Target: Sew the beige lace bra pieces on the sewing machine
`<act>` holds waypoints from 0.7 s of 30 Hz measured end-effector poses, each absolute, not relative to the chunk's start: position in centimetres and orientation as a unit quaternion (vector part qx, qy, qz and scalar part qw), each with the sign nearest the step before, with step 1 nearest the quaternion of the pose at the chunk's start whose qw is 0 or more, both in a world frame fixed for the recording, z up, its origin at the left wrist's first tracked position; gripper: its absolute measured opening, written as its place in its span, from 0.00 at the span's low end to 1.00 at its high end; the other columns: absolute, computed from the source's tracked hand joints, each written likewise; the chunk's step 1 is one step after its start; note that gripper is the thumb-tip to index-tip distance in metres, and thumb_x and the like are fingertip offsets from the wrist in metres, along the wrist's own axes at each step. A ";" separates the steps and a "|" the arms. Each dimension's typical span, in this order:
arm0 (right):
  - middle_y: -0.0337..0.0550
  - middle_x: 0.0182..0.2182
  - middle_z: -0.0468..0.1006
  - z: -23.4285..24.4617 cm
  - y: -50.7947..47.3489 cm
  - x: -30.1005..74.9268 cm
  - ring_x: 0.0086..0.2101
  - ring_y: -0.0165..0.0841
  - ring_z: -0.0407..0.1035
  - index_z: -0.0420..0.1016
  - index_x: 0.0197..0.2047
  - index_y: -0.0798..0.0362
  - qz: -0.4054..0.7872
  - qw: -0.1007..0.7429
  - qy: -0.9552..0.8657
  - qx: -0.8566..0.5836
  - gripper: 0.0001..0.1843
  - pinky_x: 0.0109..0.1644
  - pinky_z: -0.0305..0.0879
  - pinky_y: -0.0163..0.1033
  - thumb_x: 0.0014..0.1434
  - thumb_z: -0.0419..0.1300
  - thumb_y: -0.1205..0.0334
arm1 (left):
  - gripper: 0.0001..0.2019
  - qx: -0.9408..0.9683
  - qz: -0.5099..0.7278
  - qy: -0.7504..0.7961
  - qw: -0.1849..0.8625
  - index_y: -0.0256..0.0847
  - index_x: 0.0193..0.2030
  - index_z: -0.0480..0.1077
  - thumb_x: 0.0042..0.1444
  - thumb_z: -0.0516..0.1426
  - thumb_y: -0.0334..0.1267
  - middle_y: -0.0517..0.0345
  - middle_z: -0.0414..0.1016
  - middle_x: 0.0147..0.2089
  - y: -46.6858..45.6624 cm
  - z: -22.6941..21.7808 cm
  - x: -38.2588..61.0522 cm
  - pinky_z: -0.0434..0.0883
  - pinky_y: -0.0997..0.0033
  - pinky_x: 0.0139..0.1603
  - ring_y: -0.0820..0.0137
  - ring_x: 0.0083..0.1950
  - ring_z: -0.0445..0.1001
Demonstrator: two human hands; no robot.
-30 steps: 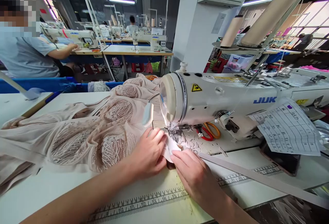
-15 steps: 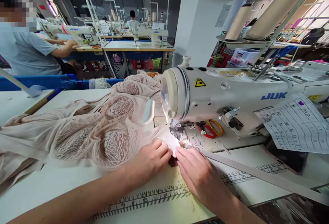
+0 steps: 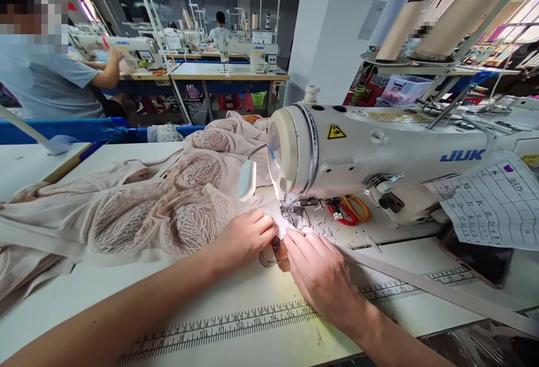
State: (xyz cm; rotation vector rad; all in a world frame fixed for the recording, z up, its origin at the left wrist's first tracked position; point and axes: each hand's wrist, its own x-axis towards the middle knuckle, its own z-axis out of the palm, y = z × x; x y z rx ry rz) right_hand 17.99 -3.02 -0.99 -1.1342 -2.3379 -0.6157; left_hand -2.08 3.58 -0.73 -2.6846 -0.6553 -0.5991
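Observation:
A sewing machine (image 3: 337, 148) stands before me, its lamp lighting the needle area. Just in front of the presser foot (image 3: 290, 212), my left hand (image 3: 242, 238) has its fingers closed on the edge of a beige lace bra (image 3: 197, 221). My right hand (image 3: 318, 271) presses its fingers together on the same fabric edge, slightly right of the foot. From beside that hand a long pale elastic strip (image 3: 421, 283) runs to the lower right. The fabric between my fingertips is small and partly covered.
More joined beige bras (image 3: 210, 140) lie to the left and behind. Red- and orange-handled scissors (image 3: 349, 210) rest under the machine arm. A written paper sheet (image 3: 484, 204) hangs at right above a dark phone-like object (image 3: 475, 257). A co-worker (image 3: 46, 81) sits at far left.
Both hands have moved slightly up toward the presser foot, and less fabric shows in front of it. The view has shifted a little. The co-worker's hand has risen to their machine.

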 end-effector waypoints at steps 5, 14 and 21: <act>0.53 0.45 0.79 -0.6 -3.1 18.1 0.41 0.40 0.70 0.76 0.50 0.62 -0.196 0.219 -0.861 -0.415 0.18 0.42 0.68 0.44 0.59 0.53 0.75 | 0.12 -0.944 -0.206 -0.224 0.125 0.36 0.42 0.73 0.67 0.48 0.31 0.51 0.76 0.40 4.3 -0.9 -2.3 0.72 0.68 0.36 0.67 0.40 0.73; 0.51 0.46 0.79 -0.3 -3.0 18.2 0.41 0.39 0.69 0.75 0.51 0.62 -0.178 0.230 -0.872 -0.392 0.19 0.44 0.68 0.45 0.60 0.49 0.76 | 0.14 -0.950 -0.219 -0.193 0.113 0.33 0.42 0.73 0.67 0.46 0.29 0.49 0.77 0.38 5.0 -0.5 -2.5 0.73 0.67 0.39 0.67 0.40 0.74; 0.52 0.46 0.79 -0.7 -2.9 18.4 0.41 0.39 0.69 0.75 0.51 0.62 -0.182 0.231 -0.872 -0.391 0.19 0.43 0.66 0.43 0.60 0.50 0.76 | 0.14 -0.951 -0.214 -0.184 0.124 0.32 0.43 0.74 0.67 0.46 0.30 0.49 0.78 0.39 5.2 -0.5 -2.7 0.73 0.67 0.39 0.66 0.40 0.75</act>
